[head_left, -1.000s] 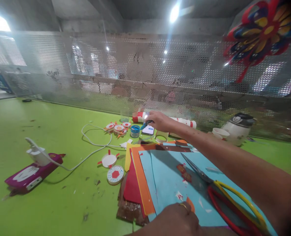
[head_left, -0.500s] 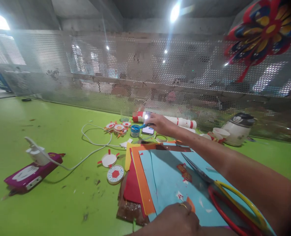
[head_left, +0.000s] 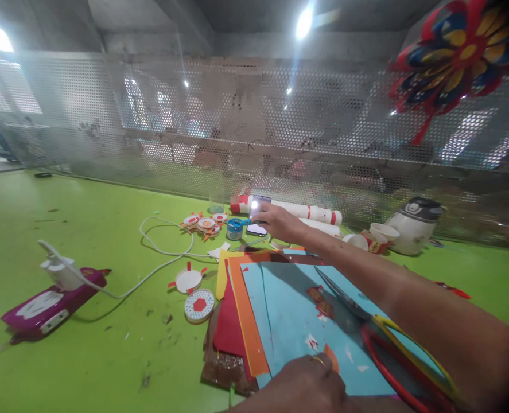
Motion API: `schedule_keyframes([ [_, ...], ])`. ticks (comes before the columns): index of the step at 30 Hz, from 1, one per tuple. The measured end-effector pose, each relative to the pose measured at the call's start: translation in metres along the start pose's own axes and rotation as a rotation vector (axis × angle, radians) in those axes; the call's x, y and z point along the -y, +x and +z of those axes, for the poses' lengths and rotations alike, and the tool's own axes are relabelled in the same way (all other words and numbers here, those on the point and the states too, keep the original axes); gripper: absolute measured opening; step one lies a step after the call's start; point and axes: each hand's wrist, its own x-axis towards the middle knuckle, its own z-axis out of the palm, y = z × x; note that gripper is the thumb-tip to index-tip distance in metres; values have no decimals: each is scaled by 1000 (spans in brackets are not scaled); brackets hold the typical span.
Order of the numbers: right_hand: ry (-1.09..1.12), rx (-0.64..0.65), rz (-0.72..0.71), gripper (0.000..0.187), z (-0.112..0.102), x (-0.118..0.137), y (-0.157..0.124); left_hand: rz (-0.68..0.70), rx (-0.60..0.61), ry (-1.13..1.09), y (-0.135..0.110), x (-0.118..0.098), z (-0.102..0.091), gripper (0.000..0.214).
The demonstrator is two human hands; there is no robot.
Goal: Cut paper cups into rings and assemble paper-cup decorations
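Note:
My right hand (head_left: 276, 221) stretches out to the far side of the table, its fingers pinched on a slim blue piece (head_left: 244, 221) at the mouth of a small blue jar (head_left: 234, 231). A phone (head_left: 256, 229) with a lit screen lies just beyond those fingers. At the bottom, my left hand (head_left: 308, 381) is closed, and an orange paper piece (head_left: 331, 357) sticks out at its fingers. Beneath it spreads a light blue sheet (head_left: 288, 310) with paper scraps. Large scissors (head_left: 366, 315) with red and yellow handles lie on the sheet, partly under my right forearm.
Orange (head_left: 254, 350) and red (head_left: 230, 330) sheets lie under the blue one. Decorated discs (head_left: 199, 305) sit to their left. A purple power strip (head_left: 54, 304) with a white cable is at far left. White rolls (head_left: 318, 213), paper cups (head_left: 383, 233) and a jug (head_left: 415, 226) stand along the mesh screen.
The view has shifted slightly. My right hand has moved a little, and more of the phone shows above its fingers. My left hand stays in place.

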Motion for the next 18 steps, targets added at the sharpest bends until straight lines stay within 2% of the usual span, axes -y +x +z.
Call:
schedule_keyframes([
  [3,4,-9,-11,19,-8,-3,-9,-42,10,5,-1,-3,2,26],
  [7,63,-83,13,21,-12,-2,-10,-47,8,-16,-2,-3,4,25],
  [13,152,-115,100,22,8,2,3,-69,48,-38,-7,-2,18,21],
  [18,233,-150,227,18,10,-2,-8,-96,61,-57,-9,-3,23,22],
])
